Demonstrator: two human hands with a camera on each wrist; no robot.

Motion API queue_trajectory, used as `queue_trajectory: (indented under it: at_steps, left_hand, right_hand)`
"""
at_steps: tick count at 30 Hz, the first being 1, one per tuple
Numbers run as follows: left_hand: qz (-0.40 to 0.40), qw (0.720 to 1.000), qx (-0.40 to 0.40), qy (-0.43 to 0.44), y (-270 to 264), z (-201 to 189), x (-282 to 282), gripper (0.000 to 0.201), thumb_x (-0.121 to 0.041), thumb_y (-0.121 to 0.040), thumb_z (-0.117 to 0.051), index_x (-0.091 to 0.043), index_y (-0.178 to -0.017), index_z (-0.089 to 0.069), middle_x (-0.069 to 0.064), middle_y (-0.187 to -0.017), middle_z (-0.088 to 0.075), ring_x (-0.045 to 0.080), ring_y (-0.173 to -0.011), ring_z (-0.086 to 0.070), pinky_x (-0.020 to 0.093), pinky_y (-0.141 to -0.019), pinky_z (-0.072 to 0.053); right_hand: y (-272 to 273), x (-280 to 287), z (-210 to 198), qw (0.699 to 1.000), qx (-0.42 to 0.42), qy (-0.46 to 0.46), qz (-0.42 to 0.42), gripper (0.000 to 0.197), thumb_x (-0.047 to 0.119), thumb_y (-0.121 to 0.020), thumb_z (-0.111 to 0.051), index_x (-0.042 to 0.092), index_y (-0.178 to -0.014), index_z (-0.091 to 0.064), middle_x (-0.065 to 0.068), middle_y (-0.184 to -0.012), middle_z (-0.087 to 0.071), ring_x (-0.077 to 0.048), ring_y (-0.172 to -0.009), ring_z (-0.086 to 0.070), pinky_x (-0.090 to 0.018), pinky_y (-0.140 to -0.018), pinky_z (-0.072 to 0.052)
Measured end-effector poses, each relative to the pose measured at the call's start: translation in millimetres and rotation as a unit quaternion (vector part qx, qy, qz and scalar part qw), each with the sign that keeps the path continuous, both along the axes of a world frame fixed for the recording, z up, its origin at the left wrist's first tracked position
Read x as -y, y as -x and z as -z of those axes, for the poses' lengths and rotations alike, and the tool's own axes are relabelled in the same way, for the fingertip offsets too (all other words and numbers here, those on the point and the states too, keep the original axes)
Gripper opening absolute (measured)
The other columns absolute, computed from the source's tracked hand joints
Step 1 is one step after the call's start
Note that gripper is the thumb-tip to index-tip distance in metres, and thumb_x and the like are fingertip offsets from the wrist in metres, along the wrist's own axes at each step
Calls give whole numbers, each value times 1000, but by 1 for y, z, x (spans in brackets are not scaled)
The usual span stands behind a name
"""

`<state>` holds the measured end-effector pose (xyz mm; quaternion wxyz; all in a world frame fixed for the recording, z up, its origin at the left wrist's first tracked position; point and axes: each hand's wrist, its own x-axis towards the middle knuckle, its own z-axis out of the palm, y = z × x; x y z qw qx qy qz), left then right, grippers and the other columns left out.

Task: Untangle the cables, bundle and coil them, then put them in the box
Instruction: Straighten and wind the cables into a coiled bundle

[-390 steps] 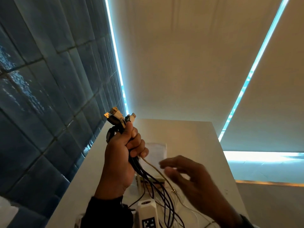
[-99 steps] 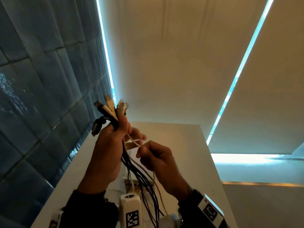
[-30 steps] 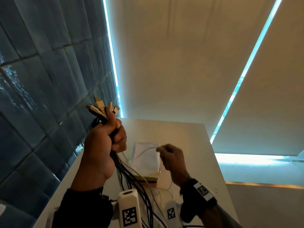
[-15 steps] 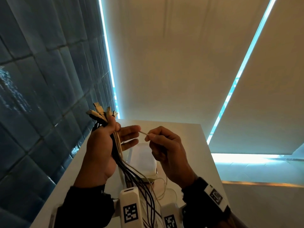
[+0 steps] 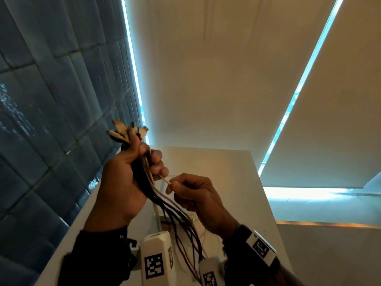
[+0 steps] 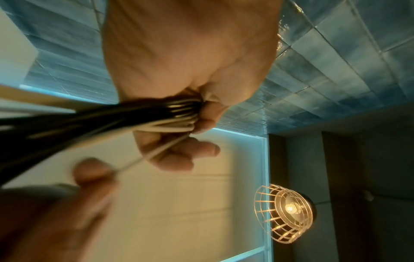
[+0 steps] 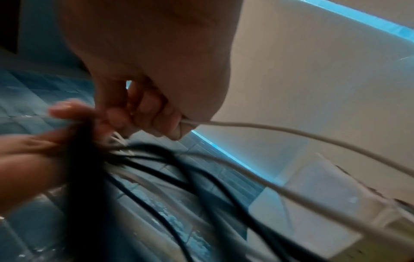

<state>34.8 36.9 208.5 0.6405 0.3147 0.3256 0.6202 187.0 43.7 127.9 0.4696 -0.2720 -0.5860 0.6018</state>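
Observation:
My left hand (image 5: 123, 182) is raised over the table and grips a bundle of black and white cables (image 5: 144, 178). Their plugs (image 5: 127, 131) stick up above the fist, and the loose lengths (image 5: 185, 234) hang down. My right hand (image 5: 195, 195) pinches one thin white cable (image 5: 166, 180) just below the left fingers. In the left wrist view the bundle (image 6: 156, 115) crosses the palm, and the white cable (image 6: 156, 152) runs off to the right hand's fingers (image 6: 89, 170). In the right wrist view that cable (image 7: 268, 129) trails from the fist towards the box (image 7: 313, 191).
A white table (image 5: 226, 172) lies below my hands, with a blue tiled wall (image 5: 51, 120) along its left side. The box is mostly hidden behind my hands in the head view. A wire-cage lamp (image 6: 289, 212) glows in the left wrist view.
My right hand has moved down and left, closer to the bundle, still pinching the white cable. My left fingers have curled tighter round the cables.

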Motion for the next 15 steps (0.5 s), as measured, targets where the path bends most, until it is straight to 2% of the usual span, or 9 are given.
queue_trajectory:
  at_steps: [2,5,7,10,15]
  left_hand:
    - [18,999,-4,-27,2,-3,0,37,-42,-96,-38,-17,-69,-42,-1,-60,-50,9,-44,-35,20,-46,-33]
    - [32,998,-20,-43,6,0,1,38,-43,-97,-36,-18,-68,-42,-2,-62,-52,6,-41,-28,22,-48,-21]
    - [42,998,-5,-49,10,2,1,39,-42,-98,-35,-19,-67,-42,-5,-55,-46,5,-40,-27,24,-48,-18]
    - [51,997,9,-62,15,3,1,39,-41,-98,-35,-19,-66,-43,-9,-49,-34,4,-39,-24,24,-47,-16]
    - [39,997,-16,-70,21,-1,4,41,-42,-98,-34,-21,-64,-44,-10,-49,-28,3,-39,-21,24,-46,-13]
  right_hand:
    - [0,-6,13,999,47,10,12,17,18,-93,-57,10,-83,-68,-1,-58,-42,-7,-49,-34,-22,-47,-23]
    - [-2,-15,31,996,76,40,21,19,10,-97,-53,4,-84,-66,1,-57,-42,-6,-50,-33,-16,-47,-27]
    - [-5,-20,42,993,95,64,30,20,6,-97,-51,-2,-86,-65,0,-57,-42,-5,-49,-33,-12,-46,-29]
    - [-7,-25,60,988,122,87,42,21,8,-98,-52,-1,-84,-65,2,-55,-41,-4,-47,-33,-11,-45,-30]
    - [-15,-29,95,974,174,127,73,22,10,-97,-53,0,-81,-67,0,-58,-45,-7,-51,-36,-16,-51,-32]
